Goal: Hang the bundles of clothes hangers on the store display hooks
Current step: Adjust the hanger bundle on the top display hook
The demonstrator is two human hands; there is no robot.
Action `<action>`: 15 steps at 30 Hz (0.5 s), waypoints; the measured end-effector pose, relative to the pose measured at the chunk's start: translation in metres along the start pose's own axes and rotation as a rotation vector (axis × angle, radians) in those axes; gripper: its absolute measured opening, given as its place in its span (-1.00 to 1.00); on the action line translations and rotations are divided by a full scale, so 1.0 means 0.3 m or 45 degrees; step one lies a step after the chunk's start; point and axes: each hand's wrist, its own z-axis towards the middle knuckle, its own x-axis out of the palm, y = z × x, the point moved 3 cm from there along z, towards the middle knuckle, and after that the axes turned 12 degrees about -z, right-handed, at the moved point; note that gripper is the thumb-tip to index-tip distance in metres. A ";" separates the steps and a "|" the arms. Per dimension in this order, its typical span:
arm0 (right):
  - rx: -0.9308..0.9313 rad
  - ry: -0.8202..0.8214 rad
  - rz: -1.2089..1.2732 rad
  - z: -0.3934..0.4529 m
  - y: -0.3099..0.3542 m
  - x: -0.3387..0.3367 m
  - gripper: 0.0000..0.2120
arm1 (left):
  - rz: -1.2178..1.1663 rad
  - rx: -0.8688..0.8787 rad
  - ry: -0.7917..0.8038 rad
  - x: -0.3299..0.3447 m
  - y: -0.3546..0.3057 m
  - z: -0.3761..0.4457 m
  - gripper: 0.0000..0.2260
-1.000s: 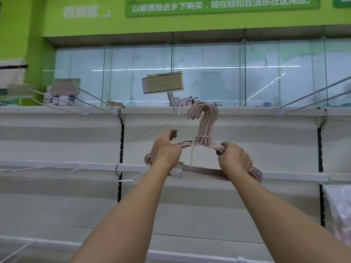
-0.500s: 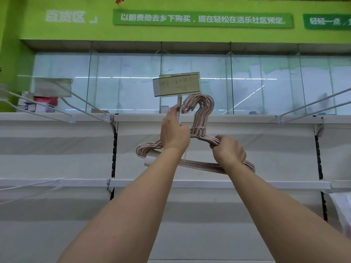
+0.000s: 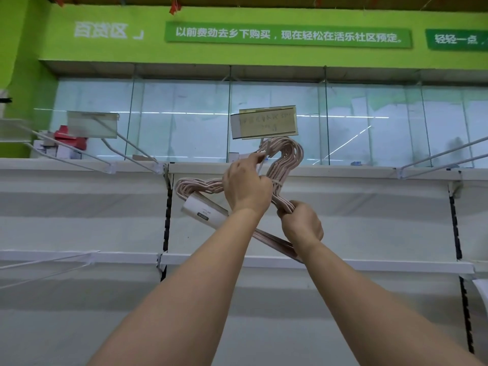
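Bundle of pale pink wire clothes hangers (image 3: 284,165) sits tilted, hook tops up beside the white metal display hook (image 3: 264,157) under the yellowed price tag holder (image 3: 264,122). Left hand (image 3: 247,184) pinches that hook's tip next to the hanger hooks; right hand (image 3: 302,223) grips the bundle's right shoulder, lower down. Since the earlier frame the bundle is higher and more tilted; threading not visibly done.

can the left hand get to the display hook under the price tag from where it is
Probably yes: the left hand is already at the display hook below the price tag, fingers apparently pinching its rod, nothing between them.
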 end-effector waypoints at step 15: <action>-0.161 0.016 -0.119 -0.085 0.068 0.061 -0.88 | 0.040 0.033 0.119 0.003 -0.011 -0.011 -0.56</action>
